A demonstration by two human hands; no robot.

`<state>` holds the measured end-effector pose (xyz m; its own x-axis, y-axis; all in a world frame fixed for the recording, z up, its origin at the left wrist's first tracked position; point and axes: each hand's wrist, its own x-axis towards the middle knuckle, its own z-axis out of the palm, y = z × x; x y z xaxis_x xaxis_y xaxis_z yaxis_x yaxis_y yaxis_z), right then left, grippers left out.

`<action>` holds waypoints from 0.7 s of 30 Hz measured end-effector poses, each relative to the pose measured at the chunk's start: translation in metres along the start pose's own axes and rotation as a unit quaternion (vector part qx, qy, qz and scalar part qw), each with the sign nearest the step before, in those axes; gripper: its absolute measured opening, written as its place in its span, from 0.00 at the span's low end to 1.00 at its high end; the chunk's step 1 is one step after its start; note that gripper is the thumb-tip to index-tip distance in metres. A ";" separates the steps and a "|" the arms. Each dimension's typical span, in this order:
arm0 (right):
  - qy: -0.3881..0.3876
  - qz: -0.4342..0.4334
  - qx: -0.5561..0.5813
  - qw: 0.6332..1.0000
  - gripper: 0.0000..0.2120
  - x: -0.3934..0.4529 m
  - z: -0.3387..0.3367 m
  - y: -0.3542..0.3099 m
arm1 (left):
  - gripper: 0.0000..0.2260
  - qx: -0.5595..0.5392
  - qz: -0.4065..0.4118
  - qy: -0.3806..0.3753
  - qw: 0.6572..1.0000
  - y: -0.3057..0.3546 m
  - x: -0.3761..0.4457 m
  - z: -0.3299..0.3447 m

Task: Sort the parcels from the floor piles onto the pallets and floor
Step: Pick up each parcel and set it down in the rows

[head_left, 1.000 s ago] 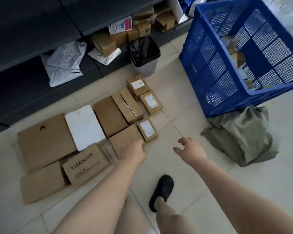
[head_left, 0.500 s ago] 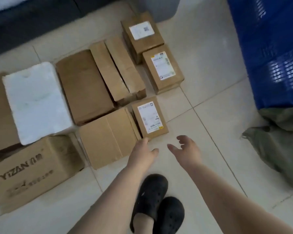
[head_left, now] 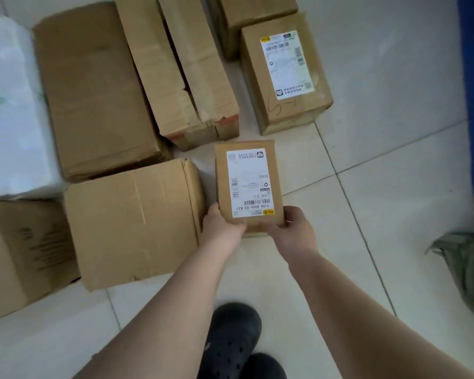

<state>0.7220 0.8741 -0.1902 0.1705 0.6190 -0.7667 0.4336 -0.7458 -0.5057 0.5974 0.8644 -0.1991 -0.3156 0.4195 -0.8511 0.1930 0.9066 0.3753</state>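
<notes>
Here the small labelled parcel (head_left: 248, 184) is the fixed mark: it sits on the tiled floor (head_left: 394, 165), label up and printed upside down to the viewer. At its near edge both hands hold it. The left hand (head_left: 221, 228) grips the near left corner, thumb on top beside the label, and the right hand (head_left: 292, 227) grips the near right corner, thumb laid along the near edge; the fingers underneath are hidden. Both forearms reach forward and converge on the parcel. Just left of the parcel lies a plain brown carton (head_left: 134, 222), nearly touching its side. Beyond the parcel's far edge stands a long taped box (head_left: 181, 69), and beyond and to the right a second labelled box (head_left: 285, 75). Behind the parcel, near the viewer, are black clogs (head_left: 230, 340).
</notes>
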 end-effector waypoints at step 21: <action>-0.096 -0.295 0.068 0.948 0.31 -0.503 -0.120 -0.286 | 0.22 -0.249 0.206 0.241 0.915 0.101 -0.527 -0.286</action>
<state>0.6189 0.8056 0.3871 -0.2365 0.8915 -0.3865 0.2831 -0.3172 -0.9051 0.5177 0.7484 0.3923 -0.7079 0.5934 -0.3830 -0.0215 0.5239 0.8515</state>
